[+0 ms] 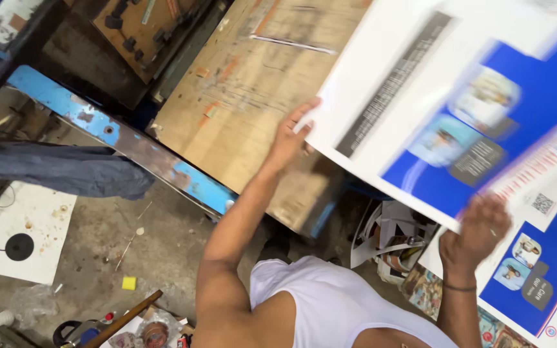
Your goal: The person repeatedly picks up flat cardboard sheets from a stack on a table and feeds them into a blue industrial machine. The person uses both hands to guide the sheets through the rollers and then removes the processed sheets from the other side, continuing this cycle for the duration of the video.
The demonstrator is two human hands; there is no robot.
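Gripping a printed sheet (420,96) w/ both hands, left (289,138) & right (478,232); long axis slants lower-left to upper-right.

Two printed sheets (420,103), perhaps more beneath, one wooden board (246,96), one yellow block (129,283).

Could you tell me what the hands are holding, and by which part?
Both hold a large printed sheet: left hand at its left corner, right hand at its near edge.
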